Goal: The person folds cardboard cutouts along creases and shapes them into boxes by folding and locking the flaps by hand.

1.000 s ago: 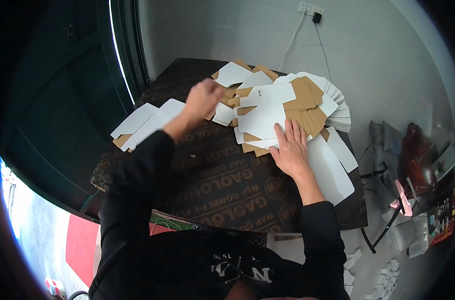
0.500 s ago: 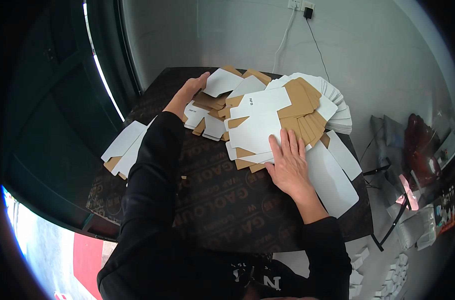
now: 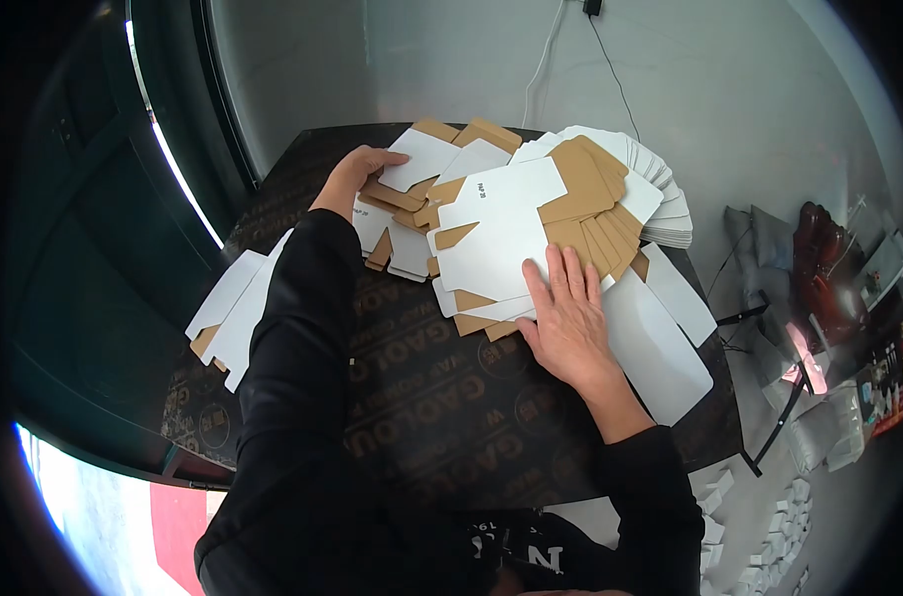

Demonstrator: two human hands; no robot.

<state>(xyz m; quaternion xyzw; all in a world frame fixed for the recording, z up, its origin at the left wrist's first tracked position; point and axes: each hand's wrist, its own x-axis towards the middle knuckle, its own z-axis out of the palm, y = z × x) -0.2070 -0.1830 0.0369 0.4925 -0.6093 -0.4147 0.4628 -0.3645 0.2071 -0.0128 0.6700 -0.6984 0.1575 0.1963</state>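
A flat carton blank [image 3: 501, 233], white with a small printed mark near its top, lies on the overlapping pile in the middle of the tabletop [image 3: 421, 397]. Brown cardboard flaps [image 3: 582, 189] spread out beside its right edge. The right hand [image 3: 573, 333] is open, its fingers spread and laid flat over the blank's lower right part. The left hand [image 3: 352, 179] reaches to the far left of the pile, a digit over the edge of a smaller-looking white panel [image 3: 418, 159]; whether it grips the panel I cannot tell. Below that hand, more white and brown blanks [image 3: 409, 248] overlap. A fanned stack of white blanks [image 3: 670, 204] sits behind and to the right of the pile, and a long white panel [image 3: 660, 348] lies beside the right forearm. More blanks [image 3: 231, 303] lie at the left, partly behind the left sleeve [image 3: 302, 328]. Beyond the tabletop stand a grey wall [image 3: 451, 70] and a dark door [image 3: 94, 219]; white pieces [image 3: 779, 536] lie on the floor at the lower right
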